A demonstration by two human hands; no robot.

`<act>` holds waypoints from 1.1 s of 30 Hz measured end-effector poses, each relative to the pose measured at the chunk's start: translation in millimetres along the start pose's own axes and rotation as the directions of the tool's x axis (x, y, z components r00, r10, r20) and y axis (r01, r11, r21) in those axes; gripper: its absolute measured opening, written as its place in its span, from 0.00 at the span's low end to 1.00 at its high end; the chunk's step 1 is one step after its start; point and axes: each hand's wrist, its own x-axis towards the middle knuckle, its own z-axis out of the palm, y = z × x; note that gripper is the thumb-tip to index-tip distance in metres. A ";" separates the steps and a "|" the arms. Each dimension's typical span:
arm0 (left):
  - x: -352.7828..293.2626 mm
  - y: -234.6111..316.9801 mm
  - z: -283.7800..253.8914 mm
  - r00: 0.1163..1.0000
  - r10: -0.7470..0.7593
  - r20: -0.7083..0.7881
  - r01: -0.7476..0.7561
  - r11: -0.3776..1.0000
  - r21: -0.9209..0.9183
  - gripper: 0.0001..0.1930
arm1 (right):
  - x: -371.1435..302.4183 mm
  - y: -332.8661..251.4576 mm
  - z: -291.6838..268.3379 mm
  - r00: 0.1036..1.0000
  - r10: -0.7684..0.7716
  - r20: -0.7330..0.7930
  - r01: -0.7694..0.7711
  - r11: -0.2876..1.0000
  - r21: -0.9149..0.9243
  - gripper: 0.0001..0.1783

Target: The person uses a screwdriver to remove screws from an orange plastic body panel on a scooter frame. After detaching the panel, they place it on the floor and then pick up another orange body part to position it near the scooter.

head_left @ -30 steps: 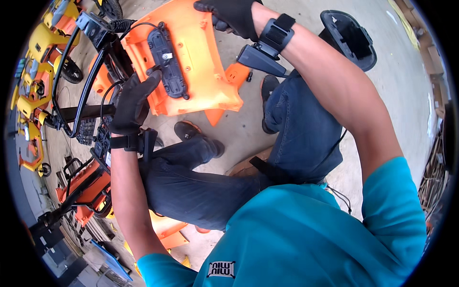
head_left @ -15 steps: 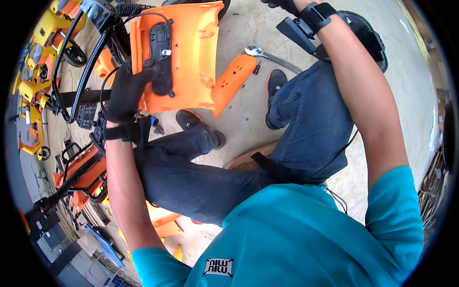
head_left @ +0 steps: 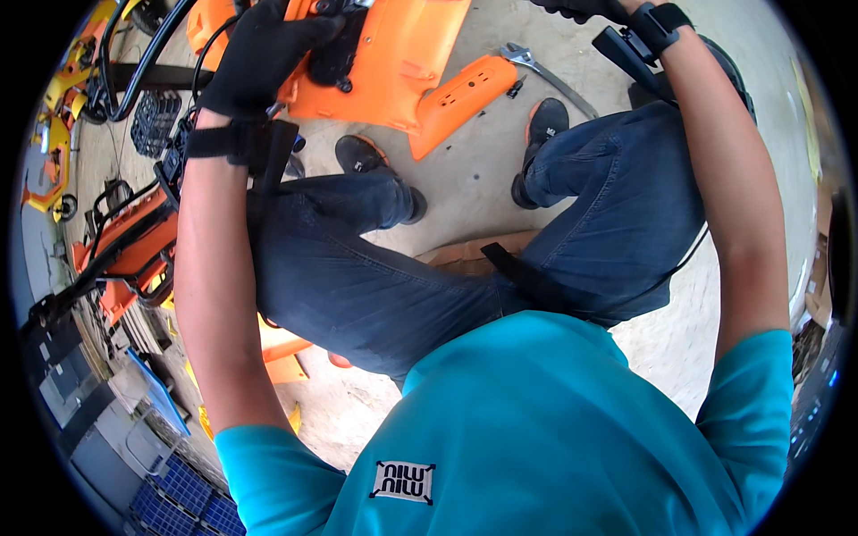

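At the upper left my left hand (head_left: 264, 62), in a black glove, grips the left edge of a curved orange plastic panel (head_left: 402, 67). Its thumb lies across a long black fitting (head_left: 333, 62) mounted on the panel, while the other fingers are mostly hidden. The panel's top is cut off by the frame. My right hand (head_left: 585, 7), also in a black glove, shows only in part at the upper edge, and whether it holds anything is out of sight. Beside the panel's lower right corner lies a narrow orange slotted piece (head_left: 465, 98).
An adjustable wrench (head_left: 550, 79) lies on the concrete floor beyond my feet. Black tubing (head_left: 152, 54) and an orange-and-black frame (head_left: 134, 246) stand at my left. A black bin-like thing (head_left: 728, 67) sits beyond my right forearm. Yellow vehicles (head_left: 58, 134) line the far left.
The view has tilted, so the panel, wrench and both hands sit higher in it and partly leave the upper edge. My left hand stays on the panel's left edge.
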 end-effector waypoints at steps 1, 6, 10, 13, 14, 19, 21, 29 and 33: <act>-4.1 -0.1 -1.9 1.000 -0.006 -0.003 0.006 1.000 0.016 0.18 | 5.1 -8.6 4.9 1.000 -0.003 0.015 0.004 0.999 -0.045 0.14; -6.7 41.8 5.3 0.983 -0.182 -0.021 0.172 0.955 -0.243 0.11 | 54.3 23.6 50.7 0.920 -0.390 0.044 0.357 0.782 -0.511 0.16; -10.0 54.4 -1.7 0.981 -0.160 -0.111 0.178 0.968 0.180 0.17 | 99.2 31.2 99.0 0.941 -0.118 0.318 0.277 0.808 -0.519 0.17; -11.8 48.6 3.1 0.973 -0.194 -0.125 0.191 0.981 -0.032 0.20 | 119.1 59.8 151.2 0.939 -0.209 0.272 0.292 0.904 -0.314 0.20; -12.2 47.0 1.6 0.971 -0.214 -0.106 0.208 0.976 -0.065 0.20 | 118.3 46.6 169.9 0.945 -0.141 0.295 0.227 0.933 -0.279 0.20; -2.8 33.8 5.8 0.989 0.015 -0.147 -0.028 0.996 -0.084 0.20 | 131.3 40.8 312.7 0.942 -0.212 0.260 0.263 0.948 -0.179 0.21; -9.3 46.2 -3.5 0.968 -0.246 -0.055 0.237 0.962 -0.136 0.14 | 109.8 13.8 333.9 0.976 -0.127 0.175 0.151 0.980 -0.132 0.20; 0.5 36.3 6.6 0.968 -0.071 -0.242 0.075 0.997 0.008 0.14 | 115.6 83.1 444.1 0.930 0.011 0.368 0.033 0.993 -0.112 0.20; 2.5 47.1 -4.4 0.978 -0.132 -0.160 0.119 0.989 -0.084 0.13 | 129.4 84.8 487.7 0.799 0.199 0.567 -0.107 0.976 -0.192 0.19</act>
